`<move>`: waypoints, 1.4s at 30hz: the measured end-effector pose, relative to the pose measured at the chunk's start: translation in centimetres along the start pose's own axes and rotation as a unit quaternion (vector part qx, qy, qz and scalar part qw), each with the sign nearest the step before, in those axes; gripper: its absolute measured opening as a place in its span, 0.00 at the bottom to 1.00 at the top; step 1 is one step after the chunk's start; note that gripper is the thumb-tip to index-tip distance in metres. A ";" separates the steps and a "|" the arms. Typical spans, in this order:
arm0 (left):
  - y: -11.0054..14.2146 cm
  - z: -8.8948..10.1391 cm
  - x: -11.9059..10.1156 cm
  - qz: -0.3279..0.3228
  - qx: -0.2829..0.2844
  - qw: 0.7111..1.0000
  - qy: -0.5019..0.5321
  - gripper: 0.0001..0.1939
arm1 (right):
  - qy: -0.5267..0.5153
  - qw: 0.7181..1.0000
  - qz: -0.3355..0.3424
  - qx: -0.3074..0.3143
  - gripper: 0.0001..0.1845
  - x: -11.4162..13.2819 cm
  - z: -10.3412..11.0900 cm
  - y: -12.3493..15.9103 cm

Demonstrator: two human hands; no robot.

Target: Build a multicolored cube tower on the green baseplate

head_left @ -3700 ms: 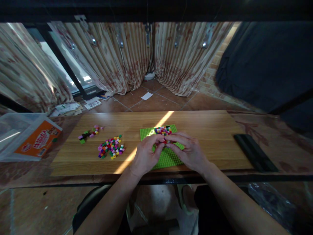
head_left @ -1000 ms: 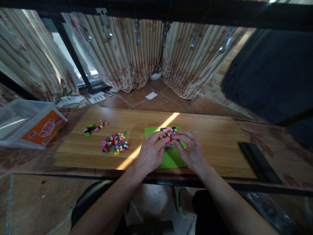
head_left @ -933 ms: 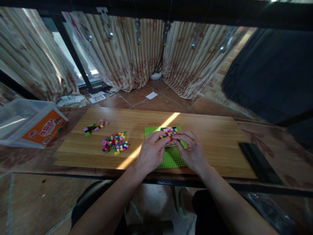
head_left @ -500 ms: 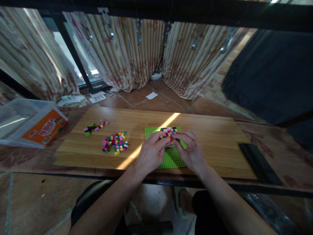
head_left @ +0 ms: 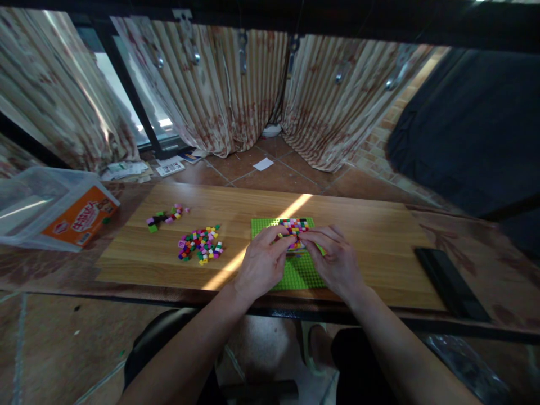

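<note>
A multicoloured build of small toy bricks [head_left: 297,224] stands on a green studded baseplate [head_left: 298,277] in front of me. My left hand [head_left: 265,257] is closed against the build's left and near side, thumb and fingers curled around it. From the other side my right hand [head_left: 336,260] comes in with thumb and index finger pinched together at the build's near right corner. Whatever tiny piece lies in that pinch is hidden by the fingertips. Both sets of fingertips almost meet, covering the near part of the build.
Loose toy bricks [head_left: 201,246] lie heaped on the wooden board [head_left: 379,242] to the left, with a smaller brick cluster [head_left: 162,218] behind them. A clear plastic bin [head_left: 31,191] with an orange label stands at far left. A black flat object [head_left: 451,283] lies at right.
My right hand's fingers have shifted slightly at the near edge of the build, still pinched. The left hand stays nearly where it was; the whole view has moved a little.
</note>
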State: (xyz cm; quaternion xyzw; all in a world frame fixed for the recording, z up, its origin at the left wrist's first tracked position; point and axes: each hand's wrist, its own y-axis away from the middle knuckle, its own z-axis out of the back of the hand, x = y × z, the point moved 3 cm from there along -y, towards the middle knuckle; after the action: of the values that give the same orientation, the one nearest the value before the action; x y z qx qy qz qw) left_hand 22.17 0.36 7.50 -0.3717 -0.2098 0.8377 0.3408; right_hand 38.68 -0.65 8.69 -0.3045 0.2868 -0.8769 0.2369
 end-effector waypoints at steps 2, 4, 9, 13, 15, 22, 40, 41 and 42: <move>0.0 0.0 0.0 -0.001 0.001 1.000 0.000 0.13 | 0.004 1.000 0.001 0.006 0.10 -0.1 0.0 0.0; 0.0 0.0 -0.1 -0.002 -0.002 1.000 -0.002 0.13 | 0.012 1.000 0.000 0.012 0.10 -0.2 0.0 0.0; 0.0 -0.1 0.0 -0.005 -0.001 1.000 -0.002 0.13 | 0.029 0.999 0.004 0.022 0.09 -0.1 -0.2 0.0; 0.0 -0.1 0.0 -0.004 -0.001 1.000 -0.004 0.13 | 0.044 0.999 0.009 0.022 0.08 0.2 -0.1 0.0; 0.0 0.0 -0.1 0.000 -0.001 1.000 -0.008 0.13 | 0.049 0.999 0.006 0.019 0.07 0.3 -0.1 -0.1; 0.0 -0.1 0.0 0.002 -0.002 1.000 -0.012 0.14 | -0.010 0.998 -0.068 -0.010 0.05 -0.6 -0.1 0.2; 0.0 -0.2 -0.1 -0.005 0.006 1.000 -0.014 0.14 | 0.094 0.995 0.025 0.031 0.11 0.8 -0.1 -0.4; 0.0 -0.2 -0.1 -0.005 0.006 1.000 -0.012 0.14 | 0.105 0.993 0.033 0.044 0.11 0.8 -0.1 -0.5; 0.0 -0.2 -0.1 -0.006 0.006 1.000 -0.011 0.13 | 0.113 0.991 0.039 0.056 0.12 0.9 -0.2 -0.5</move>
State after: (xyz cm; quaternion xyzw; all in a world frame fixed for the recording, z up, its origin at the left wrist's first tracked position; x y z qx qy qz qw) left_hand 22.37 0.28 7.42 -0.3597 -0.2107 0.8408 0.3452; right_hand 37.80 -0.75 9.23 -0.1786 0.2740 -0.9103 0.2536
